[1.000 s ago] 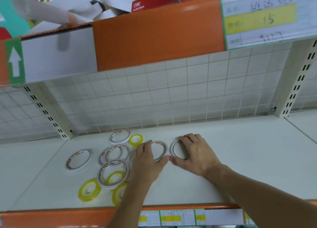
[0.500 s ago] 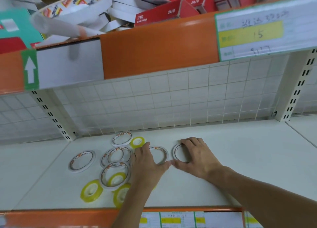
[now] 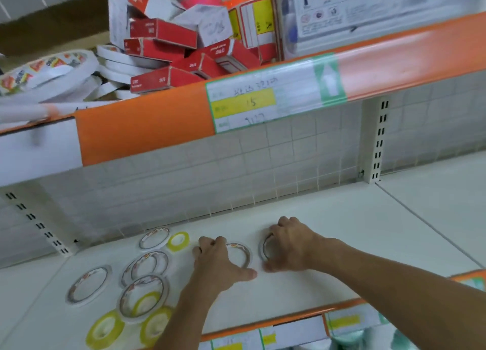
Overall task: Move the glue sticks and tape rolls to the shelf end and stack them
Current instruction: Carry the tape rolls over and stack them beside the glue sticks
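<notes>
We see a smooth white shelf (image 3: 328, 226), flat w/ a matte sheen, orange front strip along its edge. Our left hand (image 3: 218, 265) lies palm-down, fingers curled over the left rim of a thin white tape ring (image 3: 240, 255), thumb stretched out toward the right; it presses on the ring, whether it truly grips it we can't tell. Our right hand (image 3: 292, 244) is cupped over a second tape ring (image 3: 264, 248), only its left arc showing, fingers bent over the far rim, thumb flat on the shelf; again contact plain, hold unclear. The two thumbs nearly meet betw. the rings. To the left, more flat rings lie scattered on the same shelf: one white ring (image 3: 155, 238) near the back w/ a small yellow roll (image 3: 178, 241) just beside it, an overlapping pair (image 3: 147, 265), a lone ring (image 3: 89, 285) further left, and a white ring (image 3: 143, 298) lying partly atop yellow rolls (image 3: 105, 330) at the front edge. White rings thin, printed w/ red-orange marks; yellow ones glossy, translucent. Behind: pale wire grid back panel (image 3: 263, 171), slotted upright (image 3: 378, 139). Upper shelf holds a jumble of red and white cardboard boxes (image 3: 168, 47) and wide tape rolls (image 3: 50, 68); a handwritten price tag (image 3: 244, 105) sits on its orange edge.
</notes>
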Demonstrator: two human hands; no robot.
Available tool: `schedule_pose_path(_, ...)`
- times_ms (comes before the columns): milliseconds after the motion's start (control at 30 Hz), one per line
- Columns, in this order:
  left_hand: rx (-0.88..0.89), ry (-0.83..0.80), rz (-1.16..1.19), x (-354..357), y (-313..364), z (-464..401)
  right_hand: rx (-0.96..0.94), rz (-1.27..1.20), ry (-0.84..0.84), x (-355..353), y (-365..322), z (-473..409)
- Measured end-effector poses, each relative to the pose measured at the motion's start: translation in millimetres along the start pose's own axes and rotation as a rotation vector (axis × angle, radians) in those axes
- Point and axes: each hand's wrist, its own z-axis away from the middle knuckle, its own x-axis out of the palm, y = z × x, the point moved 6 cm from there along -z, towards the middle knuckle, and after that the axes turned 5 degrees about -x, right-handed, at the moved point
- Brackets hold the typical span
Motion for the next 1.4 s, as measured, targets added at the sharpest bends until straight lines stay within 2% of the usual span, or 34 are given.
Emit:
schedule_pose_path(267, 0.154, -0.036, -0.071, 17.0, 92.8, 13.2, 0.077, 0.064, 0.074, -29.1, 73.7, 66.9)
schedule_pose_path(600, 0.402, -0.059, -0.077, 56.6, 252.9, 58.7, 0.246, 0.102, 0.161, -65.0, 188.4, 167.0)
schedule_pose_path(933, 0.612, -0.141, -0.118, 117.9, 411.7, 113.8, 0.456, 0.067, 0.205, -86.7, 310.5, 288.5)
schedule_pose_path(1400, 0.831, -0.219, -0.134, 194.1, 588.1, 177.5, 0.756, -0.041, 0.271, -94.7, 459.8, 452.1)
